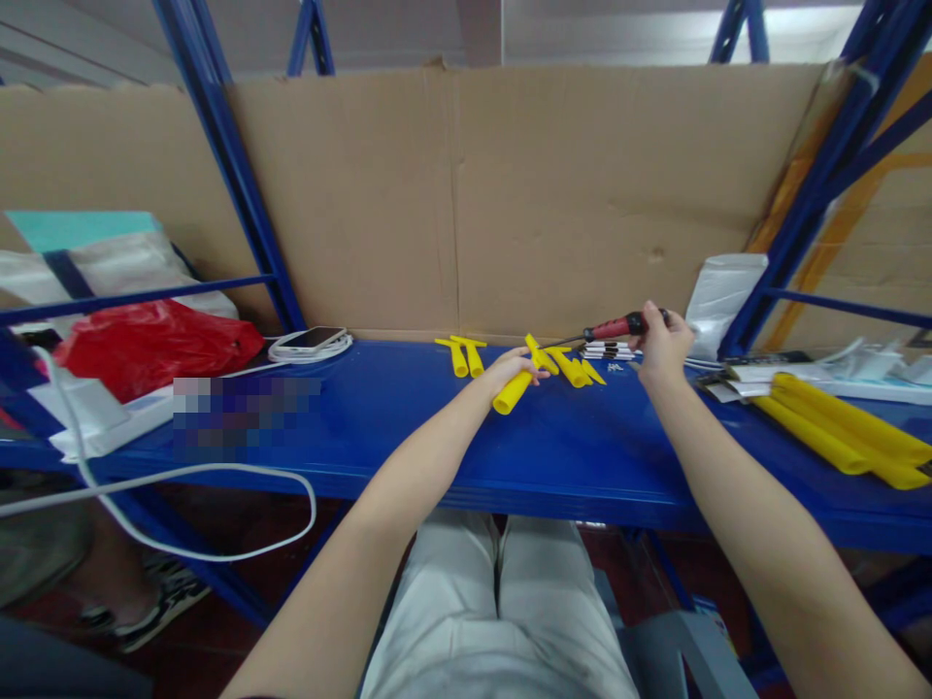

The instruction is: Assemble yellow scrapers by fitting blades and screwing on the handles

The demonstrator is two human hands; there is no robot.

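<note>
My left hand (518, 365) is closed around a yellow T-shaped plastic piece (513, 392), its round tube end pointing toward me. In my right hand (664, 342) is a screwdriver (615, 327) with a red and black handle, held level. Its shaft points left and reaches the head of the yellow piece; whether the tip touches a screw is too small to tell. Just right of my left hand lie more yellow pieces (572, 371). Two yellow T-shaped pieces (467, 359) rest to its left. Small screws (615, 367) are scattered below a stack of white strips (610, 351).
Long yellow tubes (837, 427) lie at the right of the blue shelf (393, 427). A phone (315, 337) sits on a coiled white cable at the left, near a red plastic bag (160, 345) and a power strip (131, 427). Cardboard (349, 194) stands behind. Another person's leg shows lower left.
</note>
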